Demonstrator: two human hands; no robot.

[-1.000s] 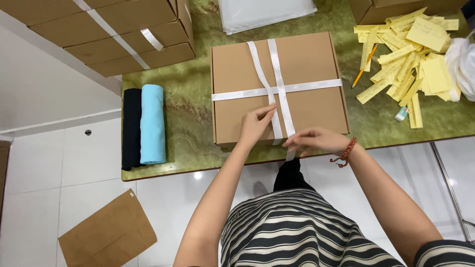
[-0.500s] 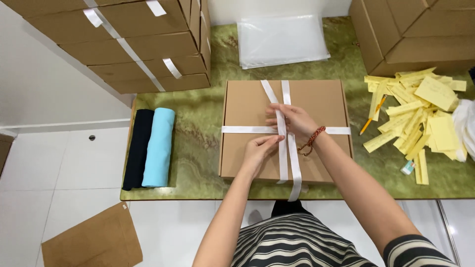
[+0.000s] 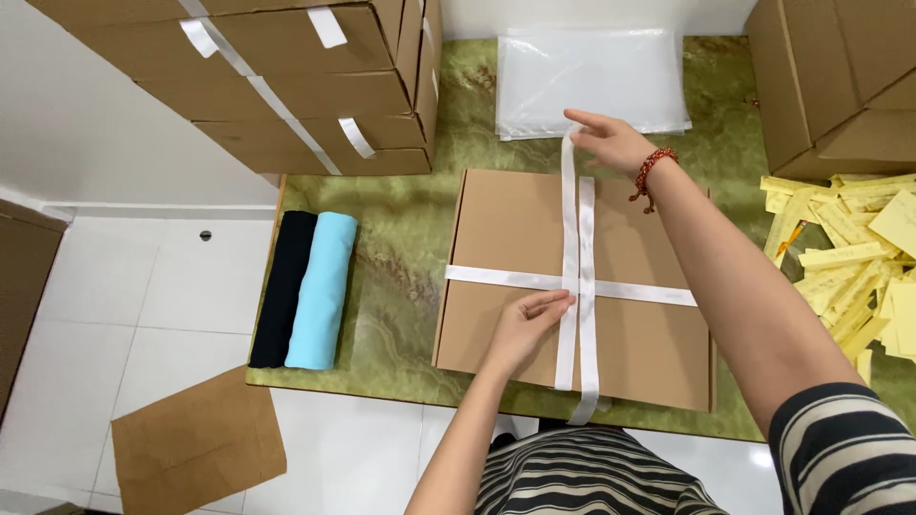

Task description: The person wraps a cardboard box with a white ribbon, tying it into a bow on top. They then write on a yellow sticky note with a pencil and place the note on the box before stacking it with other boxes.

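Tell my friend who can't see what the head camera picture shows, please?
Two hands tie white ribbon around a flat brown box on a green table. The left hand presses the ribbon crossing; the right hand pulls a strand past the box's far edge. Rolled black and blue cloths lie left.

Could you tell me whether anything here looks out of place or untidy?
A loose cardboard sheet lies on the floor, and yellow slips sit in a jumbled heap. The ribbon on the box looks neat.

Head camera looks steeply down, close, over the green table (image 3: 410, 219).
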